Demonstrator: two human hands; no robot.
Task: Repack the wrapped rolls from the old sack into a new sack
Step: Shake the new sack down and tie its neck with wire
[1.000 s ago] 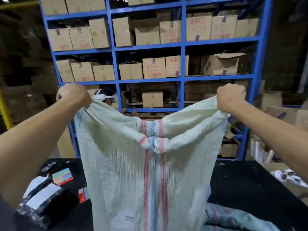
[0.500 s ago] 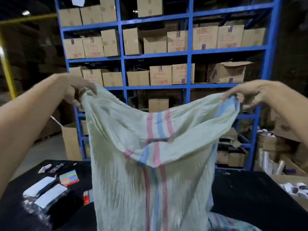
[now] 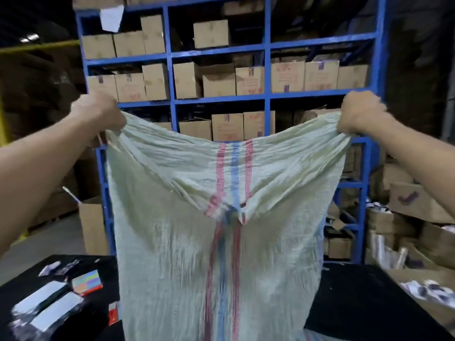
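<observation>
Black table point(image 3: 357, 303) carries wrapped packs point(image 3: 49, 308) at its left. Over it hangs the pale woven sack point(image 3: 184, 254), striped red and blue, stretched wide; the left hand point(image 3: 97, 114) and right hand point(image 3: 362, 112) each clench a top corner. Behind stands a blue rack point(image 3: 267, 94) of cartons point(image 3: 227, 126).

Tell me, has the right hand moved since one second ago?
Yes, upward: the right hand sits about one shelf level higher against the blue rack, gripping the sack.

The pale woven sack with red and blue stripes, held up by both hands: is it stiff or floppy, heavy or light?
Probably floppy: the pale woven sack with red and blue stripes sags and creases between the left hand and right hand. Likely light: it hangs flat, without bulges.
</observation>
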